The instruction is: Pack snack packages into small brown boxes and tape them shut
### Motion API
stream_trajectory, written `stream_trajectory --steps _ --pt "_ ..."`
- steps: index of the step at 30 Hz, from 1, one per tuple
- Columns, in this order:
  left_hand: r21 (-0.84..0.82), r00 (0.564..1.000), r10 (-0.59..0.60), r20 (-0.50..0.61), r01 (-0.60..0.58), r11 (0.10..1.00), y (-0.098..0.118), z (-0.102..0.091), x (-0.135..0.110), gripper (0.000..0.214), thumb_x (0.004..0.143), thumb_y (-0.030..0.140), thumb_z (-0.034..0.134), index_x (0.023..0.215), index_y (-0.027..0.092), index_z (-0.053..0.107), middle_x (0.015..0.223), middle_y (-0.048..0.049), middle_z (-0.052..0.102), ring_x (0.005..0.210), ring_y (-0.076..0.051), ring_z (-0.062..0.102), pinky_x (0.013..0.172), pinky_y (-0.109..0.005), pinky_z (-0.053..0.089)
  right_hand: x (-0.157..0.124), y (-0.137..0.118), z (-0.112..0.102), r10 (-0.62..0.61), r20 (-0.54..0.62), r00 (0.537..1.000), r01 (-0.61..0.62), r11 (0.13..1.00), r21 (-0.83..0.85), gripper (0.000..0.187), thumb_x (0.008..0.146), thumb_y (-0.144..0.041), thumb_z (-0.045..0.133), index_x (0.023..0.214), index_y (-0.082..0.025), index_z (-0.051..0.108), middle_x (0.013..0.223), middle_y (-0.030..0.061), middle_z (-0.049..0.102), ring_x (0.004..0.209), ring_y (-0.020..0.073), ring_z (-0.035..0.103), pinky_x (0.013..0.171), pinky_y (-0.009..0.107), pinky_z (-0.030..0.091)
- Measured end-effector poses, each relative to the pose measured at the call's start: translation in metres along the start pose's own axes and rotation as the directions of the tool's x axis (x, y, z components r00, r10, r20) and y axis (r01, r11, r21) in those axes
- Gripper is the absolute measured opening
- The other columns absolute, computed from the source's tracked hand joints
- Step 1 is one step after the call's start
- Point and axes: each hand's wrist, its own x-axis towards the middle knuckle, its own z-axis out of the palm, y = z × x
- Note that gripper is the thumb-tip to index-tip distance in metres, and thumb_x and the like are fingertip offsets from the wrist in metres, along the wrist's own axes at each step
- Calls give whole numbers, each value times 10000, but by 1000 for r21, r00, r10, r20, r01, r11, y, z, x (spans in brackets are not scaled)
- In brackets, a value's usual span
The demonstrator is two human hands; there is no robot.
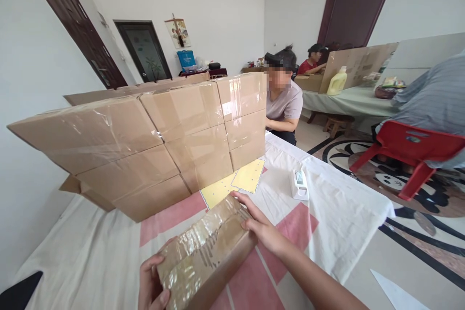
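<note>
A taped cardboard box is between my two hands, low over the cloth-covered table. My left hand grips its near left end, thumb on the top. At the far right end my right hand holds on, with the thumb over the top edge and fingers round the end. Clear tape shines across the box's top. Just beyond it lie yellow sheets with wavy edges. A wall of stacked cardboard boxes stands behind them on the table.
A small white device with a display sits on the white cloth to the right. Past the boxes a person crouches by the table. Further right are a red chair, a seated person and a yellow bottle on another table.
</note>
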Motion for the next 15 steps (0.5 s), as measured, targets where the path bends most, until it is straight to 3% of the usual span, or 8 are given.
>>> stream_trajectory --steps 4,8,11,15 --pt "-43 997 28 -68 -31 999 10 4 2 463 761 700 628 995 303 578 1483 -55 494 1398 -437 422 1094 -657 397 2 1 1 -5 -7 1000 5 1000 17 811 735 -121 490 1512 -348 445 1643 -27 338 1549 238 213 1264 464 155" --pt "-140 978 -77 -194 51 989 12 5 2 398 593 554 816 632 206 628 1363 -80 606 1319 -457 489 1144 -625 336 2 0 1 -22 -11 1000 22 999 23 814 722 -110 483 1502 -343 466 1633 -26 355 1542 233 234 1264 446 162" --pt "-154 971 -64 -231 29 988 13 8 0 380 632 543 812 618 202 647 1332 -88 623 1309 -433 506 1180 -611 281 2 1 0 -65 10 998 65 998 -1 773 753 -114 500 1492 -341 487 1625 -24 370 1548 223 230 1275 430 133" --pt "-55 964 46 -263 -62 997 18 10 3 397 727 602 756 663 216 684 1228 -107 667 1295 -406 538 1164 -591 332 1 5 0 -121 7 993 121 992 -19 677 846 -164 536 1494 -353 484 1629 -14 377 1545 221 250 1274 438 140"
